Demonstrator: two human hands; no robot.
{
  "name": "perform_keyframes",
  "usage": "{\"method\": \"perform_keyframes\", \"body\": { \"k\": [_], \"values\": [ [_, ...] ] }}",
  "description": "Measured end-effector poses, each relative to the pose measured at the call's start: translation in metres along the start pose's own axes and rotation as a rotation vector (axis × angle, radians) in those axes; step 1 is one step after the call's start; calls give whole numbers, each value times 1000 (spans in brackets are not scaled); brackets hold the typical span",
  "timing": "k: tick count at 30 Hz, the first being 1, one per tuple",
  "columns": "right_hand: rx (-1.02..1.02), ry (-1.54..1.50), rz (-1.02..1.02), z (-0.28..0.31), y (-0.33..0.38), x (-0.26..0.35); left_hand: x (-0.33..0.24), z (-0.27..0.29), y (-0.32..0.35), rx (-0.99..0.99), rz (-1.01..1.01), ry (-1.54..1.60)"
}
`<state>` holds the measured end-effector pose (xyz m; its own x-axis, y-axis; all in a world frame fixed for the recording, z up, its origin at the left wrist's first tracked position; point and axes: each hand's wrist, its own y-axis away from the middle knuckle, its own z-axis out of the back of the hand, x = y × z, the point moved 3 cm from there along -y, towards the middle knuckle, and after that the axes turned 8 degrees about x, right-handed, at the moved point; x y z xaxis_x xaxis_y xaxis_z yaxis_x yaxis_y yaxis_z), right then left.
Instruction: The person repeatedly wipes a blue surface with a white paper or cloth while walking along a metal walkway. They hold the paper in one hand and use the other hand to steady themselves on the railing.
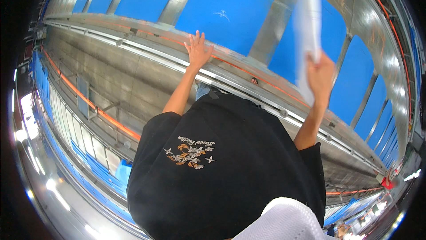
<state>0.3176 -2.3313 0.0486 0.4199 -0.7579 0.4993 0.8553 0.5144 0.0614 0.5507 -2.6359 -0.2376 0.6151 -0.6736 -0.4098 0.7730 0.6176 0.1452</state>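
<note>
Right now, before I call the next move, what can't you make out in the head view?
- White sheet in the right hand: motion-blurred, top cut by the frame edge; material unclear.
- Right-hand fingers: hidden behind the sheet; grip unclear.
- Left hand: spread on the blue panel's metal ledge; pressing or resting, cannot tell.
- Floor near the feet: hidden by the black shirt.

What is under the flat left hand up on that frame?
The left hand lies open on a silvery metal rail edging a blue panel. The palm covers the patch directly beneath.
</note>
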Motion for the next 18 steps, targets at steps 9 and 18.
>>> {"method": "perform_keyframes", "body": {
  "k": [9, 18],
  "values": [
    [-282, 306, -313, -12, -30, 125, 152, 53, -63, 108, -293, -57],
    [115, 53, -142, -128, -47, 237, 167, 79, -62, 127, -416, -7]
  ]
}}
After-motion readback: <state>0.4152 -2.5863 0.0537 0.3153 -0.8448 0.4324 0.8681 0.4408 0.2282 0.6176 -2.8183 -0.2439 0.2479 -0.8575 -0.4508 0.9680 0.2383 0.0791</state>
